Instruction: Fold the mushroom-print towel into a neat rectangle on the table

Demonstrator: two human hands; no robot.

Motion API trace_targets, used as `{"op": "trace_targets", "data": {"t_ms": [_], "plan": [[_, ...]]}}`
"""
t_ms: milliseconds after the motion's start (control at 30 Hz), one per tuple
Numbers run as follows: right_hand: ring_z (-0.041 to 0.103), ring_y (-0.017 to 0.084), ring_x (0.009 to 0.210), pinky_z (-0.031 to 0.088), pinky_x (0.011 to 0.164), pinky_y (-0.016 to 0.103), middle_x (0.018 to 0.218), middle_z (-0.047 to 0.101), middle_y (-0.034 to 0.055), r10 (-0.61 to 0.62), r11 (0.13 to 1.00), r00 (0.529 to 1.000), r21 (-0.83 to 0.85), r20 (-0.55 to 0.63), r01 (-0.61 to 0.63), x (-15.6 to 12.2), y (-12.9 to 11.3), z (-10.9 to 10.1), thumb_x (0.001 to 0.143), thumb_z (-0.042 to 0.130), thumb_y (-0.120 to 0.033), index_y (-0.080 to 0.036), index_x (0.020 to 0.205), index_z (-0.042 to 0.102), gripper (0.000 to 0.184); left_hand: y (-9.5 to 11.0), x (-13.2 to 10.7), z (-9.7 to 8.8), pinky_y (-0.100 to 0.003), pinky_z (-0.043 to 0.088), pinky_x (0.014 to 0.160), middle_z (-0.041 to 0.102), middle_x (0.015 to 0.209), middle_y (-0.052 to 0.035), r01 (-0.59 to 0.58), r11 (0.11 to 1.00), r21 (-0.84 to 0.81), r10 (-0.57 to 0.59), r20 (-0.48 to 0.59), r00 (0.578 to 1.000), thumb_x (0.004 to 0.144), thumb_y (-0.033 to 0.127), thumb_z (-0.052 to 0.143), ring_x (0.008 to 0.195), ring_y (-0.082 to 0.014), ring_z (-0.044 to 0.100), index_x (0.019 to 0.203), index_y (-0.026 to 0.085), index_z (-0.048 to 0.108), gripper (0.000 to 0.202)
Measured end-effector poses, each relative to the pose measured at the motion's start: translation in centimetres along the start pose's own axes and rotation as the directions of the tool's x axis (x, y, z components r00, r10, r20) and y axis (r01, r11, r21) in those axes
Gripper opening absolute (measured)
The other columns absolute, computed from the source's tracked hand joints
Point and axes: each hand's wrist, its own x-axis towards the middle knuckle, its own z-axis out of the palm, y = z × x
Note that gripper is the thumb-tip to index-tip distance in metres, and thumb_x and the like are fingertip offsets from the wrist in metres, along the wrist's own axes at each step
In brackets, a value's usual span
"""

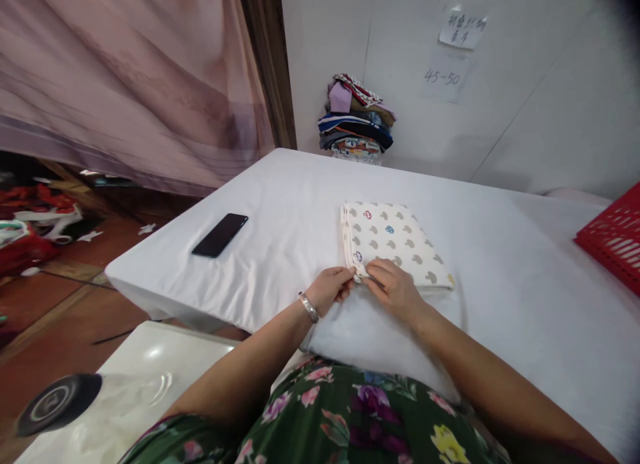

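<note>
A folded white cloth with a grey mushroom print (395, 234) lies flat on the white-covered table (280, 204). My left hand (331, 287), with a silver bracelet on the wrist, pinches the cloth's near left corner. Close beside it, my right hand (393, 287) grips the same near edge between thumb and fingers. The corner between the two hands is slightly lifted and bunched. My fingers hide part of that edge.
A black phone (221, 235) lies on the table's left. Folded clothes (357, 121) are stacked by the wall at the back. A red plastic basket (615, 234) stands at the right edge. A white surface with a dark round object (60, 404) is at lower left, below a pink curtain (150, 71).
</note>
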Motion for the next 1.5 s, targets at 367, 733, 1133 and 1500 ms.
{"op": "trace_targets", "data": {"t_ms": [367, 733, 1133, 1500], "plan": [[0.04, 0.012, 0.058, 0.034, 0.054, 0.024, 0.062, 0.04, -0.0028, 0.347, 0.902, 0.933, 0.307, -0.096, -0.304, 0.6, 0.8, -0.1, 0.08, 0.051, -0.033, -0.021, 0.065, 0.042, 0.021, 0.9, 0.6, -1.7, -0.019, 0.027, 0.042, 0.045, 0.048, 0.0058, -0.115, 0.919, 0.377, 0.176, -0.13, 0.976, 0.069, 0.037, 0.057, 0.041, -0.0056, 0.036, 0.07, 0.016, 0.059, 0.021], [0.039, 0.011, 0.057, 0.033, 0.053, 0.024, 0.062, 0.039, -0.0039, 0.382, 0.86, 0.918, 0.403, -0.106, -0.312, 0.5, 0.7, 0.0, 0.077, 0.054, -0.032, -0.02, 0.063, 0.043, 0.021, 0.6, 1.7, -1.0, -0.023, 0.035, 0.052, 0.062, 0.064, -0.0008, -0.017, 0.692, 0.722, 0.263, -0.23, 0.937, 0.07, 0.054, 0.055, 0.06, -0.015, 0.055, 0.069, 0.019, 0.061, 0.036], [0.042, 0.011, 0.061, 0.033, 0.056, 0.023, 0.068, 0.045, -0.0028, 0.296, 0.922, 0.946, 0.298, -0.133, -0.246, 0.0, 0.9, 0.4, 0.079, 0.051, -0.029, -0.02, 0.071, 0.048, 0.013, 0.5, 2.4, -0.4, -0.021, 0.034, 0.05, 0.062, 0.063, 0.0007, 0.047, 0.609, 0.792, 0.274, -0.266, 0.924, 0.069, 0.034, 0.056, 0.06, -0.0127, 0.056, 0.064, 0.019, 0.056, 0.016], [0.051, 0.016, 0.078, 0.039, 0.069, 0.026, 0.083, 0.055, 0.0025, 0.116, 0.989, 0.991, 0.095, -0.07, -0.11, -0.2, 0.9, 0.8, 0.08, 0.049, -0.023, -0.021, 0.081, 0.051, 0.003, 3.0, 4.5, -3.2, -0.023, 0.042, 0.061, 0.067, 0.082, -0.0027, 0.049, 0.546, 0.836, 0.267, -0.229, 0.936, 0.071, 0.036, 0.055, 0.072, -0.0166, 0.06, 0.083, 0.021, 0.064, 0.021]]}}
